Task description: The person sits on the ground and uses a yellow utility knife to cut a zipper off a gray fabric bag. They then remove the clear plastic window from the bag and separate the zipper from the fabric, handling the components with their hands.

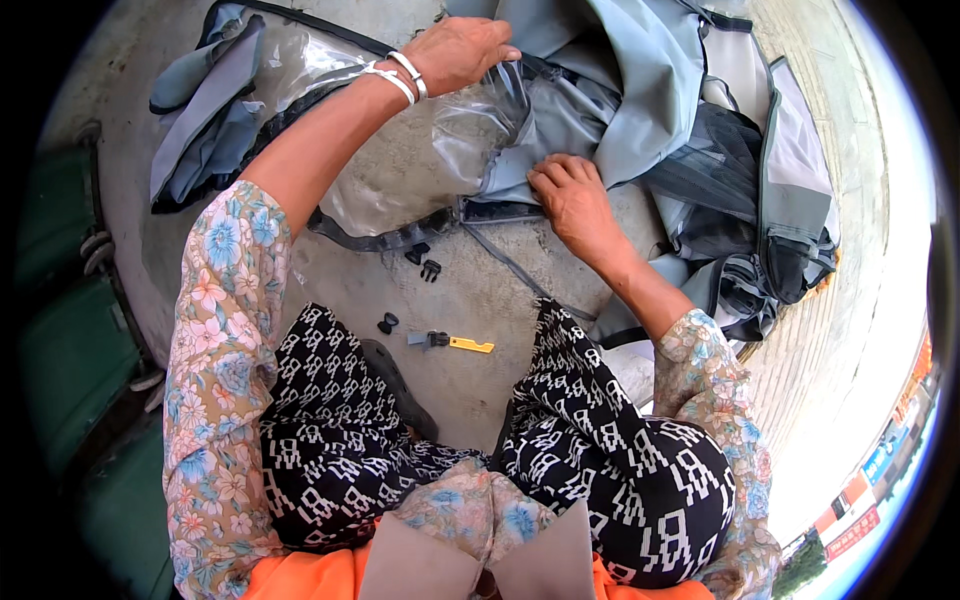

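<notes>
A large grey fabric sheet with dark edging and clear plastic film lies crumpled on the ground ahead of me. My left hand, with white bands round its wrist, is closed at the far side, fingers bent over the sheet where clear film meets grey cloth. Nearer and to the right, my right hand presses on the grey cloth beside a black-edged border, its fingers curled against it. A black strip runs along the film's near edge, and a thin dark strap trails toward my right knee.
Between my legs lie a small yellow tool, a black buckle piece, and more black plastic pieces. Folded grey cloth lies far left. Mesh and grey panels are heaped at right. Green containers stand at left.
</notes>
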Demonstrator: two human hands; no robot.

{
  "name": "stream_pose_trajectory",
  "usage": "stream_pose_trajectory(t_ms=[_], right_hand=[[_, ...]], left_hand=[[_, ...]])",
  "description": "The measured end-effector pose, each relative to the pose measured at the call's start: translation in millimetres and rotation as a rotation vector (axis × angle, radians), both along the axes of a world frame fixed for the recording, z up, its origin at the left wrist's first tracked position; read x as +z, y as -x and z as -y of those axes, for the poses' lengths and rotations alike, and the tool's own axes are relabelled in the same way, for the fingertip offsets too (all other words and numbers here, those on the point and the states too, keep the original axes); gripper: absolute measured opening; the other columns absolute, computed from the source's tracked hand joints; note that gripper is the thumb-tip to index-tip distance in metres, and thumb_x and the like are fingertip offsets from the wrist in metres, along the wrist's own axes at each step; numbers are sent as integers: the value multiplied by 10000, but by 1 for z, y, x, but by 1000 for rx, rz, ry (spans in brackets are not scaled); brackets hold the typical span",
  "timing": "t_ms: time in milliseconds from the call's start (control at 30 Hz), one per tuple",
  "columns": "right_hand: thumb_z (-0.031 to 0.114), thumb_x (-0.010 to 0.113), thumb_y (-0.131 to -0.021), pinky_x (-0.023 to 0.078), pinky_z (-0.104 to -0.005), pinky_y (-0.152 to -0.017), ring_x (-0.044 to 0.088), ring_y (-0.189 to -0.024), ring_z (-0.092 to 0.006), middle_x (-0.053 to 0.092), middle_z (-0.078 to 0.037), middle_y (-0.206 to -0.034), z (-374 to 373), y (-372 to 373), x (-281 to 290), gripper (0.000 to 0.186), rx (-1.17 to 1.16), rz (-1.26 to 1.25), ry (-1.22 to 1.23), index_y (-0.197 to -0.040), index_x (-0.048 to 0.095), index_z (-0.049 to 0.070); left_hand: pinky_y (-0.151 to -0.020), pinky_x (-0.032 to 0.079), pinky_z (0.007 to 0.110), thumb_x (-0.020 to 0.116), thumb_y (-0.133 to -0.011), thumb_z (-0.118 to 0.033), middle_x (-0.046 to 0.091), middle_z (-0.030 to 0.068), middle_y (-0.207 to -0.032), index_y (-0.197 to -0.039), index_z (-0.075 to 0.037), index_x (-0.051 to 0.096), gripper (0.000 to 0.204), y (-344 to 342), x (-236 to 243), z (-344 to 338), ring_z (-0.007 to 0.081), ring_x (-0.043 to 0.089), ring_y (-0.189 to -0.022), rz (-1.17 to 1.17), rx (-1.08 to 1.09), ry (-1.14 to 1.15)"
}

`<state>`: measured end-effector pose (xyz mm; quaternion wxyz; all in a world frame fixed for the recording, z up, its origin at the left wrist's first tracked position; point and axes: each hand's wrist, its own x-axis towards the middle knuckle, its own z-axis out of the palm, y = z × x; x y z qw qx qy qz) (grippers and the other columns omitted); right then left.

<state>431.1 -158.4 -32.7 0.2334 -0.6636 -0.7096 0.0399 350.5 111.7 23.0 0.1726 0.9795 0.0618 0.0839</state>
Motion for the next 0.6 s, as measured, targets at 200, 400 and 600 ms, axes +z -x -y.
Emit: stream_pose_trajectory(t_ms=[200,400,600], right_hand=[[113,618,-863,433,-392,-879,563,-1008,-300,619,-113,-986,-14,-5,16,191,-2,-163,144,-1036,630,33],[101,668,-842,486,-429,-691,603,-805,-325,580,-124,-810,25,47,43,112,50,-494,263,-900,600,34],[183,627,-867,520,-422,-648,629,-763,-328,595,-128,-816,47,128,33,152,407,-465,433,-890,586,39]], left_hand=[[-726,495,447,608,-937,-325,636,173,-825,-921,-46,592,280,-11,-34,-20,365,625,-814,111,91,-15],[-753,480,495,611,-909,-368,638,231,-836,-815,-10,587,371,-18,-18,-16,433,614,-849,-127,99,105],[-752,498,469,622,-885,-356,671,216,-859,-883,-29,661,330,-10,-12,-25,403,642,-857,-97,23,126]])
